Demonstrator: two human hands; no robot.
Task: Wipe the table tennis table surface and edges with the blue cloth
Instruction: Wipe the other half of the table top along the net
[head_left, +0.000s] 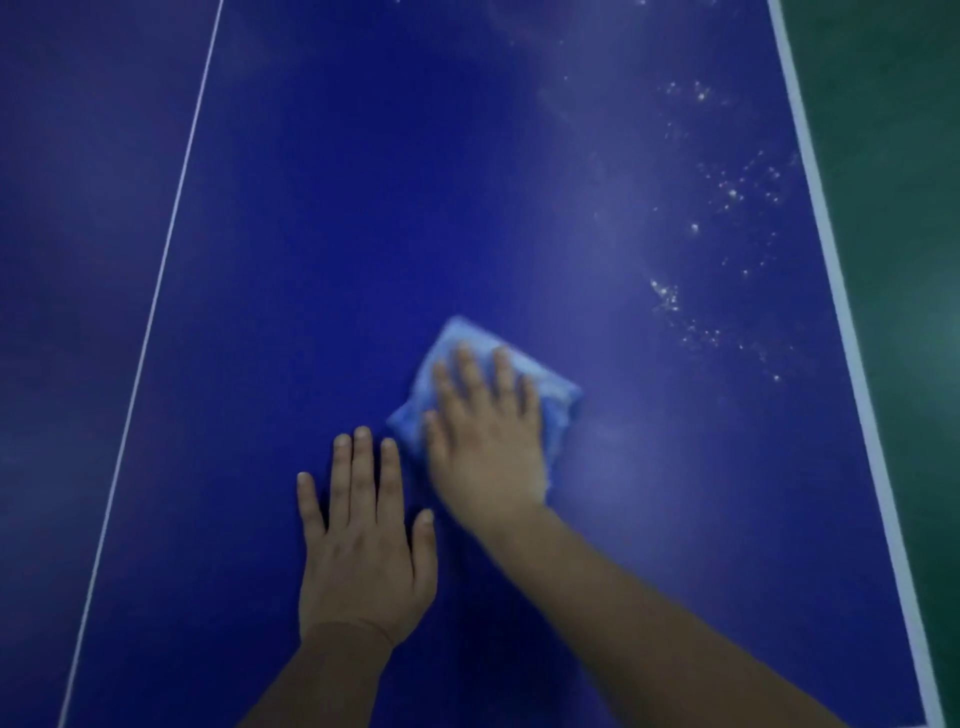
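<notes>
The dark blue table tennis table (363, 234) fills most of the view, its flat surface crossed by a thin white centre line (171, 249) on the left and bordered by a wider white edge line (831, 270) on the right. Beyond that edge lies a green floor (904, 156).

The light blue folded cloth (467, 348) lies flat on the table, a little right of the middle and well apart from both white lines. The right hand (488, 441) presses down on it with straight, spread fingers, palm flat, so its grip is apart and not curled round the fabric; the cloth shows past the fingertips and along both sides of the hand. This hand and the cloth are blurred.

The left hand (363, 545) rests palm-down on the bare table just beside the cloth's near-left corner, fingers straight and slightly spread, holding nothing.

Up and to the right of the cloth, a scatter of small white specks (727, 192) and a pale hazy smear mark the surface near the right edge line.
</notes>
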